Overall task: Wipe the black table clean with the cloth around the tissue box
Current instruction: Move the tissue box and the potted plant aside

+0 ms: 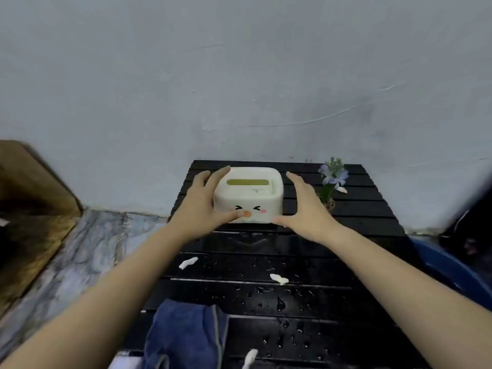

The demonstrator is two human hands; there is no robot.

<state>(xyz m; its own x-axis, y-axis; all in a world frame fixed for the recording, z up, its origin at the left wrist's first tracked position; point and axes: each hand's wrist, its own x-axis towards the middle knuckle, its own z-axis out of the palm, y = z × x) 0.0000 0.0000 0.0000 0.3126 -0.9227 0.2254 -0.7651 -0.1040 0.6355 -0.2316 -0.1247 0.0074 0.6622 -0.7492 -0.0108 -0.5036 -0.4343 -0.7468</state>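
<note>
A cream tissue box [253, 198] with a cartoon face stands at the back of the black slatted table [346, 251]. My left hand [205, 209] lies against its left side with straight fingers, the thumb touching the front. My right hand [303, 209] is spread beside its right side, thumb at the box's lower front corner; whether the fingers touch it I cannot tell. A blue cloth [186, 336] lies crumpled on the table's near left edge, held by neither hand. Water drops [279, 304] and white tissue scraps [279, 278] dot the wet slats.
A small potted plant with pale blue flowers [332, 179] stands at the back right, close to my right hand. A grey wall rises behind the table. Marbled floor [87, 249] lies to the left, a blue object [452, 272] to the right.
</note>
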